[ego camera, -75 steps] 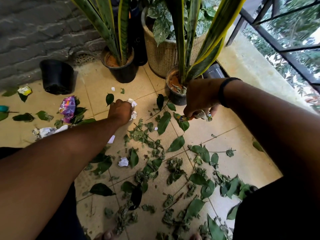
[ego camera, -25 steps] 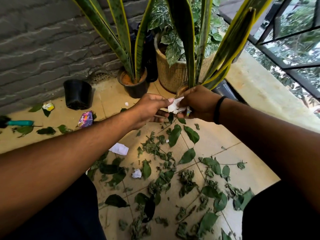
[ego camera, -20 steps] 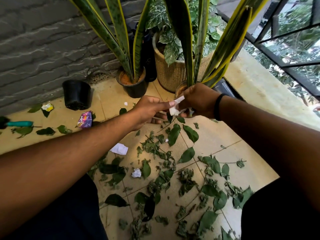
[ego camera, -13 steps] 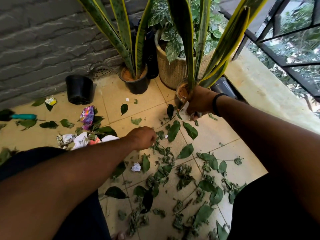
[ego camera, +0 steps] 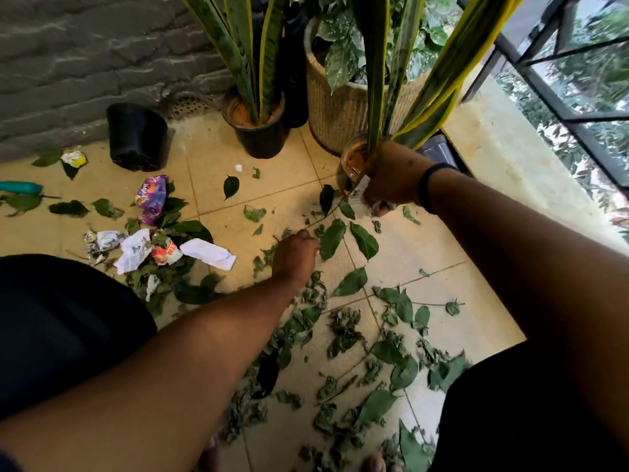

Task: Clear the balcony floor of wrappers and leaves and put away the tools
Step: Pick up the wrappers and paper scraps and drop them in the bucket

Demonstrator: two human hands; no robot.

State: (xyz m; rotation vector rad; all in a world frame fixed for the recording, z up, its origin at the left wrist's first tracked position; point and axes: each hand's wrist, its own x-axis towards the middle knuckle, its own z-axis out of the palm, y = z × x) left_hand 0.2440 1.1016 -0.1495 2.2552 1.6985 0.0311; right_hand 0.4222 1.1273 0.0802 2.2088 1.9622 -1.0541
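Note:
Green leaves point(ego camera: 352, 283) lie scattered over the tan tiles. My left hand point(ego camera: 295, 254) is down on the floor among them, knuckles up and fingers curled under; what it grips is hidden. My right hand point(ego camera: 391, 178) hovers by the near snake plant pot point(ego camera: 350, 157), shut on a wad of white wrappers point(ego camera: 361, 198). A pile of crumpled wrappers point(ego camera: 151, 248) and a white paper slip point(ego camera: 208, 254) lie to the left. A purple wrapper point(ego camera: 151, 195) and a yellow wrapper point(ego camera: 75, 159) sit farther back. A teal-handled tool point(ego camera: 20, 188) lies at the left edge.
An empty black pot point(ego camera: 136, 141) stands by the grey brick wall. A second snake plant pot point(ego camera: 259, 132) and a wicker planter point(ego camera: 340, 110) fill the back corner. A concrete ledge point(ego camera: 510, 158) with a metal railing runs along the right. My knees frame the bottom.
My left hand passed white paper to my right hand, then dropped to the floor among the leaves. My right hand lowered beside the near pot with the wrappers.

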